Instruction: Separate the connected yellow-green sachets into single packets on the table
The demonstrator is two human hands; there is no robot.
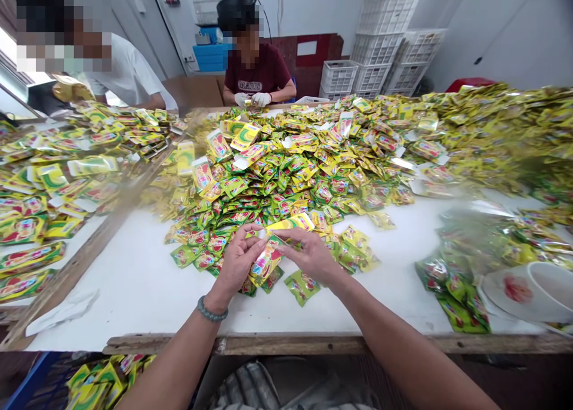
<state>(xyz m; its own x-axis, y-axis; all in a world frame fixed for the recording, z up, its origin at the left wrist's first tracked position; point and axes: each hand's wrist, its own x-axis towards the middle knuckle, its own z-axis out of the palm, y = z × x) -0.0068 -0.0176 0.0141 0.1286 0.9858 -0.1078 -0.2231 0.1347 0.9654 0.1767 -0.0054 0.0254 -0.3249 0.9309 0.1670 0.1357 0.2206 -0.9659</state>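
My left hand, with a beaded bracelet on its wrist, pinches the left side of a small yellow-green printed carton. At the carton's upper end, the thumb and fingers of my right hand close on its edge. The carton is tilted above the white tabletop, its upper end partly covered by my fingers. Just behind my fingers lies another yellow carton. Small green and yellow sachets lie under and around my hands, and a large heap of sachets rises beyond them.
A wooden strip divides off cartons at left. To the right are a white tub and more sachets. Below the wooden table edge stands a blue crate. Two people work across the table; white crates are stacked behind.
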